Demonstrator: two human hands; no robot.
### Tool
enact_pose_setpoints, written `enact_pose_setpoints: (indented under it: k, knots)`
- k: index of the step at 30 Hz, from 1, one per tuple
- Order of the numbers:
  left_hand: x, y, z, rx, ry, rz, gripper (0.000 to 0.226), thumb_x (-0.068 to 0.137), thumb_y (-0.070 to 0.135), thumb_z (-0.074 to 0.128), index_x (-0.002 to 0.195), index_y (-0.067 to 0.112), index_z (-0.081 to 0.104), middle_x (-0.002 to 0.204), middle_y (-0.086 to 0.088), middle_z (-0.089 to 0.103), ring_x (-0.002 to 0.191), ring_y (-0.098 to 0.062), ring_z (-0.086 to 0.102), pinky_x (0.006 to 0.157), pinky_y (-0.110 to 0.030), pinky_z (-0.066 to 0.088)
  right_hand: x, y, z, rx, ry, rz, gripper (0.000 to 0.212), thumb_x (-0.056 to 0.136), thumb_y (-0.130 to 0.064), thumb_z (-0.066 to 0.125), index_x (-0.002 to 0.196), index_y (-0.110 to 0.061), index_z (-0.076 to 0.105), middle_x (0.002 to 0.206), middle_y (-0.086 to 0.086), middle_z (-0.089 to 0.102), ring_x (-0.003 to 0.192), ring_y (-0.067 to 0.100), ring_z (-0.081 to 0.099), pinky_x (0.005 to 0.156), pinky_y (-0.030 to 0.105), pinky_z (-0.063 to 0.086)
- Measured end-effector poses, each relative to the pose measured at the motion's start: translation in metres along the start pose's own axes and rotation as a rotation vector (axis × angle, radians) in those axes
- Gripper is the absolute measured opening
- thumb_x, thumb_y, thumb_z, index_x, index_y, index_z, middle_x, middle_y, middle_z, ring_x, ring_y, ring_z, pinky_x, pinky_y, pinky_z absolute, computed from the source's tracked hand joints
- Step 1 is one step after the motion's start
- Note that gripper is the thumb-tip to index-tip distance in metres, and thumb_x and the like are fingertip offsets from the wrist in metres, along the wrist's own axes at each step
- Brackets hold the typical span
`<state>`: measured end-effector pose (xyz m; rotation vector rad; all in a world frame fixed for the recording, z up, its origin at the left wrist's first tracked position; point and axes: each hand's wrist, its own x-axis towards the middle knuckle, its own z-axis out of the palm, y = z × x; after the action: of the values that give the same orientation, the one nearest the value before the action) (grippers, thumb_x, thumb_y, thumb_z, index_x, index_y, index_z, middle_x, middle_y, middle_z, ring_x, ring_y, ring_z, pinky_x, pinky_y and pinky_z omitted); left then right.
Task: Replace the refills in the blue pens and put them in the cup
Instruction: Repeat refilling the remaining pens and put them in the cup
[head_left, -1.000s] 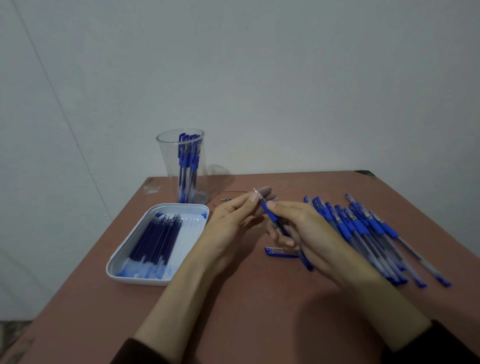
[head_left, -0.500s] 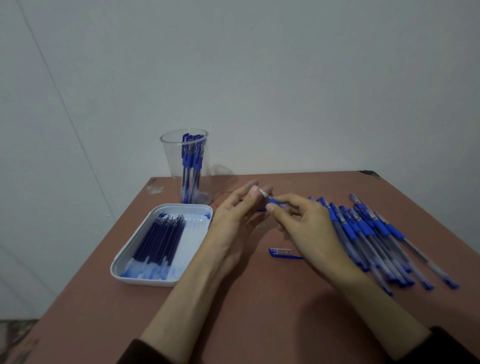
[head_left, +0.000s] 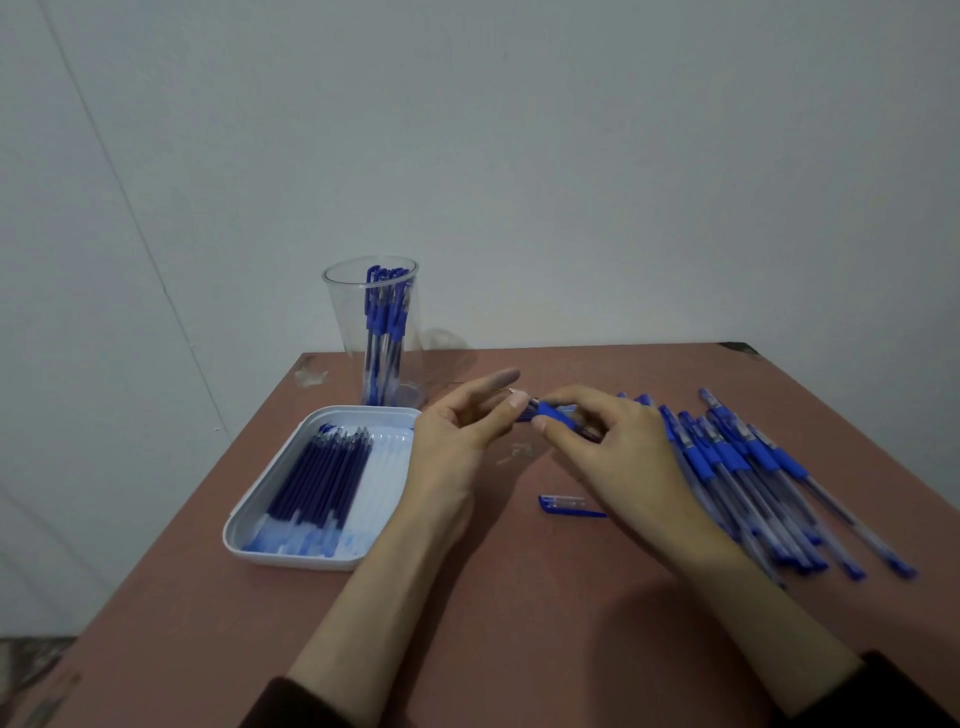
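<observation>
A pen (head_left: 553, 414) is pinched between both hands' closed fingers (head_left: 511, 405) mid-desk; the tip seems screwed on. Capping is called for next.

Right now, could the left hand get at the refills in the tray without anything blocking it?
Probably yes. The left hand hangs right beside the open tray, and the refills lie uncovered, though its fingers hold the pen.

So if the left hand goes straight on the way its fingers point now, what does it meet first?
The left hand points up and right, toward the pen that both hands pinch, so it would meet the right hand fingertips almost at once. Depth is unclear, but they look nearly touching.
</observation>
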<state>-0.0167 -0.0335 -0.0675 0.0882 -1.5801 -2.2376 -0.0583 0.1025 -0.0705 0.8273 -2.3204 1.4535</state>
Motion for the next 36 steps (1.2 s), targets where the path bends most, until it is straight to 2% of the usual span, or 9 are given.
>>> enact_pose_setpoints:
  k: [4, 7, 12, 15, 18, 20, 24, 30, 36]
  knots:
    - [0.001, -0.005, 0.001, 0.147, 0.053, -0.009, 0.014, 0.082, 0.016, 0.069, 0.094, 0.007, 0.071, 0.085, -0.004, 0.071, 0.082, -0.013, 0.064, 0.071, -0.018, 0.052, -0.001, 0.0, -0.003, -0.166, 0.023, -0.076, 0.013, 0.081, -0.03, 0.069, 0.094, -0.032, 0.068, 0.07, -0.015, 0.066, 0.067, 0.002, 0.059, 0.061, 0.021, 0.048]
    - [0.004, -0.002, -0.001, 0.137, 0.131, -0.014, 0.015, 0.085, 0.023, 0.066, 0.077, 0.011, 0.066, 0.067, 0.005, 0.064, 0.068, -0.006, 0.059, 0.068, -0.019, 0.049, 0.0, 0.0, -0.006, -0.271, 0.034, -0.103, 0.012, 0.079, -0.027, 0.071, 0.089, -0.034, 0.067, 0.064, -0.021, 0.06, 0.067, -0.002, 0.057, 0.057, 0.009, 0.038]
    - [0.004, 0.004, -0.008, 0.191, 0.157, 0.012, 0.004, 0.084, 0.014, 0.068, 0.081, 0.012, 0.068, 0.07, 0.002, 0.063, 0.065, -0.005, 0.058, 0.061, -0.012, 0.05, 0.003, 0.003, -0.012, -0.293, 0.155, -0.013, 0.009, 0.08, -0.029, 0.071, 0.088, -0.029, 0.069, 0.057, -0.018, 0.054, 0.057, 0.001, 0.052, 0.052, 0.022, 0.04]
    - [0.0, 0.002, -0.005, 0.435, 0.013, 0.035, 0.013, 0.079, 0.002, 0.072, 0.085, 0.013, 0.071, 0.068, 0.003, 0.066, 0.057, 0.001, 0.06, 0.057, -0.009, 0.047, 0.006, 0.004, -0.016, -0.251, 0.205, 0.059, 0.01, 0.081, -0.03, 0.07, 0.09, -0.027, 0.069, 0.061, -0.003, 0.06, 0.058, 0.014, 0.053, 0.055, 0.035, 0.048]
    - [-0.002, -0.004, -0.007, 0.797, -0.136, 0.1, 0.025, 0.075, 0.005, 0.076, 0.084, 0.027, 0.07, 0.073, 0.009, 0.071, 0.059, 0.004, 0.06, 0.063, -0.009, 0.047, 0.006, 0.005, -0.018, -0.247, 0.207, 0.077, 0.01, 0.081, -0.031, 0.069, 0.091, -0.027, 0.069, 0.061, 0.001, 0.059, 0.059, 0.017, 0.054, 0.056, 0.036, 0.048]
    - [-0.004, -0.007, -0.008, 0.89, -0.231, 0.08, 0.027, 0.076, 0.003, 0.074, 0.093, 0.024, 0.07, 0.081, 0.007, 0.074, 0.065, 0.005, 0.064, 0.066, -0.008, 0.048, 0.006, 0.005, -0.018, -0.26, 0.201, 0.079, 0.011, 0.081, -0.032, 0.069, 0.091, -0.027, 0.069, 0.06, -0.001, 0.058, 0.057, 0.015, 0.052, 0.055, 0.034, 0.046]
    - [-0.004, -0.008, -0.007, 0.908, -0.297, 0.062, 0.032, 0.077, -0.002, 0.07, 0.099, 0.021, 0.07, 0.086, 0.005, 0.075, 0.079, 0.003, 0.067, 0.077, -0.01, 0.05, 0.005, 0.005, -0.016, -0.274, 0.182, 0.084, 0.012, 0.082, -0.032, 0.069, 0.093, -0.027, 0.069, 0.058, -0.003, 0.055, 0.055, 0.011, 0.049, 0.053, 0.031, 0.044]
    - [-0.002, -0.006, -0.009, 0.861, -0.314, 0.006, 0.037, 0.077, -0.005, 0.068, 0.103, 0.022, 0.068, 0.09, 0.003, 0.075, 0.084, -0.003, 0.068, 0.072, -0.005, 0.047, 0.005, 0.003, -0.016, -0.293, 0.163, 0.078, 0.012, 0.083, -0.033, 0.067, 0.093, -0.028, 0.069, 0.06, -0.001, 0.057, 0.057, 0.014, 0.052, 0.054, 0.035, 0.048]
    - [0.003, -0.006, -0.01, 0.681, -0.149, 0.071, 0.027, 0.079, 0.012, 0.074, 0.097, 0.033, 0.068, 0.092, 0.008, 0.073, 0.086, -0.009, 0.068, 0.078, -0.022, 0.054, 0.005, 0.001, -0.016, -0.366, 0.056, 0.059, 0.009, 0.083, -0.033, 0.067, 0.092, -0.033, 0.068, 0.061, -0.015, 0.055, 0.059, 0.002, 0.051, 0.052, 0.021, 0.036]
